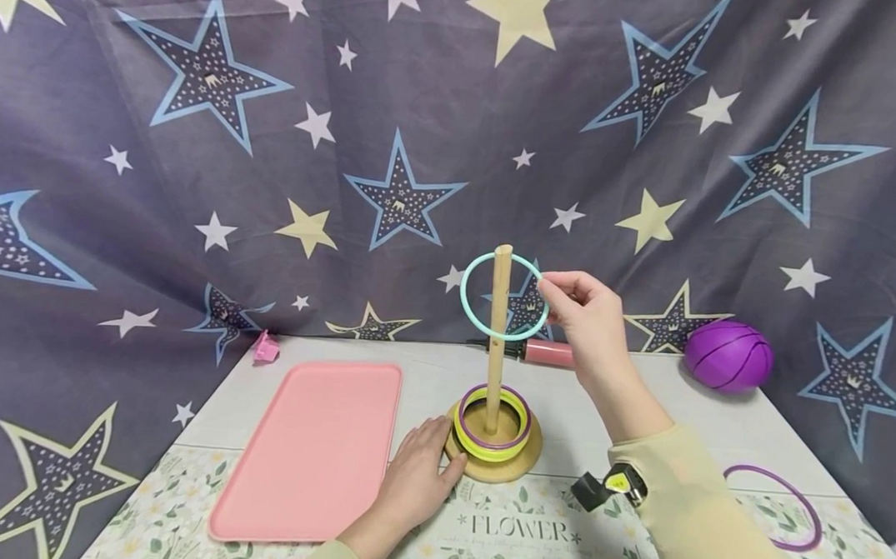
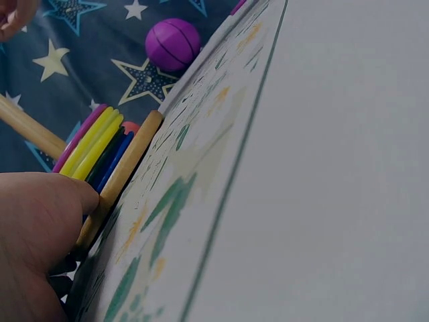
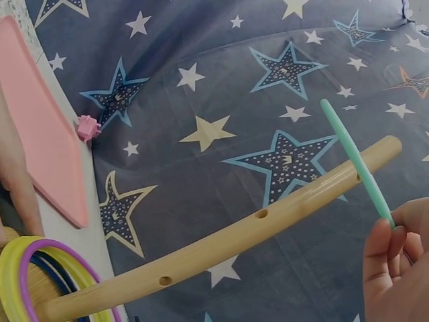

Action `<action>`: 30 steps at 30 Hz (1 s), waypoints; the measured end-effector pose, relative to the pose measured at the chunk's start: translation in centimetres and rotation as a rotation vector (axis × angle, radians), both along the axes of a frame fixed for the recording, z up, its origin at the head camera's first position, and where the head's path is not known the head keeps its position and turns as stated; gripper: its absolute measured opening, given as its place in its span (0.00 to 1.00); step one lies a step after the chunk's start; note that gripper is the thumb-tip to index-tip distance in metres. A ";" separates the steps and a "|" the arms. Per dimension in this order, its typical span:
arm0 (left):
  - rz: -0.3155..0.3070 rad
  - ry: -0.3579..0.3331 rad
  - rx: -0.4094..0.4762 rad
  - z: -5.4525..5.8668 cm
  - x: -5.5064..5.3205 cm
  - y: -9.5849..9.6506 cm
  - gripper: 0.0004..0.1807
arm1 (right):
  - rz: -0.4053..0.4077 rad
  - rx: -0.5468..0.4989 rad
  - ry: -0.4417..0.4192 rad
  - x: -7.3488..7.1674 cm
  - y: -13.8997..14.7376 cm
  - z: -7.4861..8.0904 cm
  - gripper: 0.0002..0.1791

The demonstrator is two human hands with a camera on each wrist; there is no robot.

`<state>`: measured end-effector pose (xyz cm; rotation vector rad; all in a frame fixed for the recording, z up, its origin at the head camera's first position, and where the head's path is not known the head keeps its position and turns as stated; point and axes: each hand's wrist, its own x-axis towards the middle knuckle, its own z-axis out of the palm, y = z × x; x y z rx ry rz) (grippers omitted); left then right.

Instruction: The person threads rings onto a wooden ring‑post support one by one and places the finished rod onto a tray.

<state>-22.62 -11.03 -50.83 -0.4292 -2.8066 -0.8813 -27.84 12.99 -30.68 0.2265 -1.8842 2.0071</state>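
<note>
A wooden post (image 1: pixel 496 365) stands upright on a round wooden base (image 1: pixel 510 471). Yellow rings (image 1: pixel 485 456) and a purple ring (image 1: pixel 529 429) lie stacked around its foot, with dark and blue rings beneath in the left wrist view. My right hand (image 1: pixel 585 315) pinches a light teal ring (image 1: pixel 467 309) by its right side, between thumb and fingers. The teal ring is tilted around the upper post, just below its top. My left hand (image 1: pixel 417 478) rests against the left side of the base, thumb (image 2: pixel 87 194) touching near the stack; its fingertips are partly hidden in the left wrist view.
Left of the stand lies a pink tray (image 1: pixel 313 449), with a small pink object (image 1: pixel 266 348) behind it. A pink pump (image 1: pixel 548 353) lies behind the post. A purple ball (image 1: pixel 728 356) sits at the back right. Another purple ring (image 1: pixel 813 516) lies beyond my right sleeve.
</note>
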 end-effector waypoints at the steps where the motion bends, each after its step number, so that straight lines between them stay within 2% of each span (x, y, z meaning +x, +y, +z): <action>1: -0.001 0.001 -0.001 0.0 0.0 0.0 0.37 | -0.003 0.006 -0.004 0.0 0.0 -0.1 0.13; 16: -0.009 0.017 -0.013 -0.1 -0.1 -0.2 0.37 | -0.005 0.028 -0.089 0.1 -0.1 -2.5 0.16; 24: -0.006 0.026 -0.016 -0.2 -0.1 -0.1 0.37 | 0.029 -0.013 -0.145 0.3 0.0 -3.9 0.12; 30: -0.005 0.024 -0.017 -0.2 0.0 -0.1 0.38 | 0.024 0.011 -0.152 0.4 0.2 -5.0 0.12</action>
